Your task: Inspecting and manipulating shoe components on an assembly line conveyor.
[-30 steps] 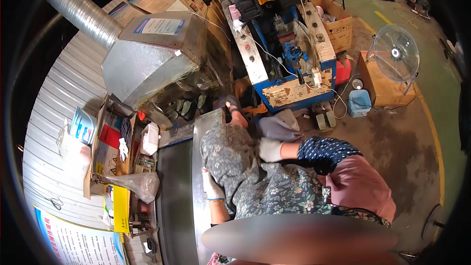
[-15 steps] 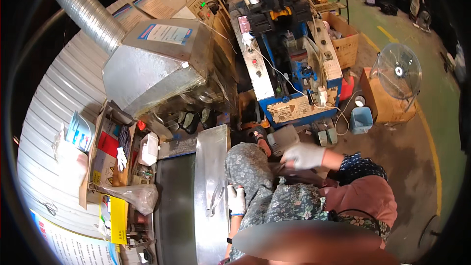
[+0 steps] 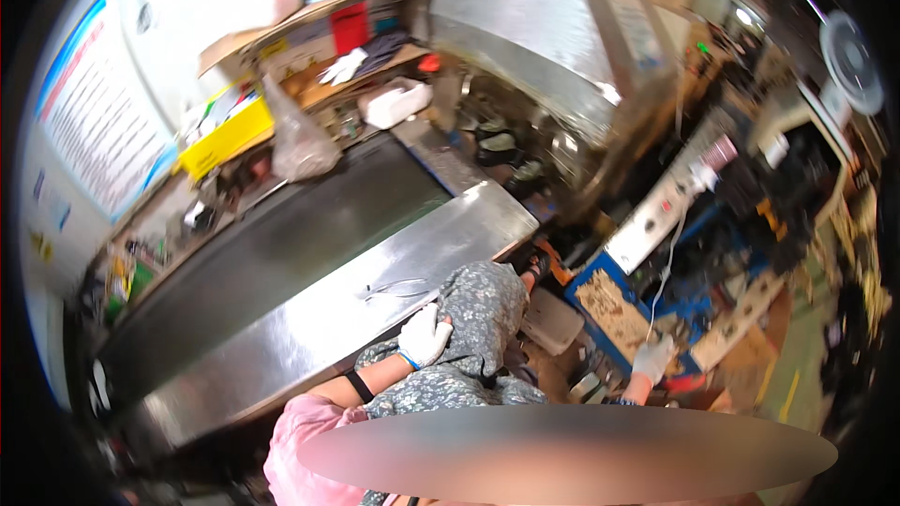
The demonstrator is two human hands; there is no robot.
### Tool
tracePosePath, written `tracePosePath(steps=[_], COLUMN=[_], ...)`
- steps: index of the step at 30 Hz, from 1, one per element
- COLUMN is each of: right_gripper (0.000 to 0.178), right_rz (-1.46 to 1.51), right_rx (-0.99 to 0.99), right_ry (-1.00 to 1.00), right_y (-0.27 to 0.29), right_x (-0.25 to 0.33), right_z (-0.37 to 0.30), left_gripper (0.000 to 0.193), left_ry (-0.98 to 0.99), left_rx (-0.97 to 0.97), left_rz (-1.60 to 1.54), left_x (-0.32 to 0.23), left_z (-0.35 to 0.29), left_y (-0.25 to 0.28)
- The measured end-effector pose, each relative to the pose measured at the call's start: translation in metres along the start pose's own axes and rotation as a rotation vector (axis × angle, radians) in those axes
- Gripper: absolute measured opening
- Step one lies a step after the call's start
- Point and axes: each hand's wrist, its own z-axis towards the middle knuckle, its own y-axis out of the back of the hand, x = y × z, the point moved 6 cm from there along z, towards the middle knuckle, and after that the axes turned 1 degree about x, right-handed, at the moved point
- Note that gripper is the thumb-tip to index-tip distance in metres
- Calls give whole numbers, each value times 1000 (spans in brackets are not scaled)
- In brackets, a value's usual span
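My left hand [image 3: 425, 337], in a white glove with bare fingertips, lies on my thigh in floral cloth [image 3: 484, 309], beside the front edge of the metal ledge [image 3: 319, 319]. Its fingers look stretched out, and it holds nothing that shows. A thin, looped metal tool [image 3: 396, 290] rests on that ledge, too slender to name surely. Out to the right, my right hand [image 3: 653, 356], also gloved, is raised near the lower front of the blue-framed machine [image 3: 607, 309]. Blur hides how its fingers lie, and a white cord [image 3: 664, 281] hangs just above it.
Past the ledge runs a dark conveyor belt [image 3: 281, 234]. Along its far side stand a yellow box [image 3: 227, 139], a clear plastic bag [image 3: 302, 145] and a white container [image 3: 397, 103]. Dark shoes [image 3: 495, 143] sit under the metal hood [image 3: 525, 19]. A grey bin [image 3: 553, 323] stands by my foot.
The view has swung left toward the belt. My right hand has left my lap and reaches out to the right. My left hand has shifted from the ledge's edge onto my thigh.
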Motion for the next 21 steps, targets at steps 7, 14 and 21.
tracePosePath(steps=[7, 14, 21], right_gripper=[40, 35, 52], right_rz=[298, 750, 1033], right_rx=[-45, -52, 124], right_ry=[-361, -240, -508], right_y=[-11, -66, -75], right_x=[-27, -77, -83], right_z=[22, 44, 31], left_gripper=[46, 43, 39], left_ry=[26, -37, -85], left_rx=[-80, -180, -108], left_rz=[11, -56, -116], left_x=[-9, 7, 36], left_z=[-5, 1, 20], left_y=[12, 6, -2])
